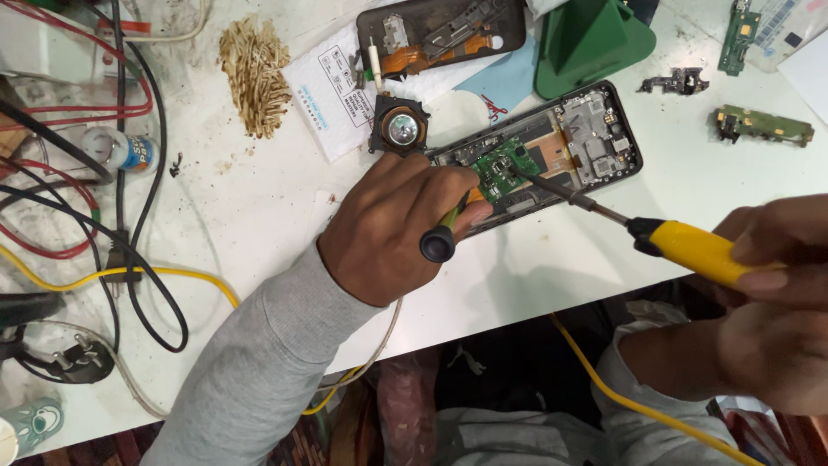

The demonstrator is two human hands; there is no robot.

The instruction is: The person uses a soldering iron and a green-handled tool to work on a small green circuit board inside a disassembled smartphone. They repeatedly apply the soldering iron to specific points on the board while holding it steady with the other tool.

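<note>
The left hand grips a black-capped tool over the opened phone holding a green board, beside which the right hand clasps a yellow soldering iron

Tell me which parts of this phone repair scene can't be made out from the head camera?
- Left hand covers the near end of the opened phone and most of the black-capped tool in its grip.
- Soldering iron: the handle's rear is hidden by the right hand, which is blurred and cut by the right edge.
- Green board: parts too small to identify.
- Second phone: cropped by the top edge.
</note>
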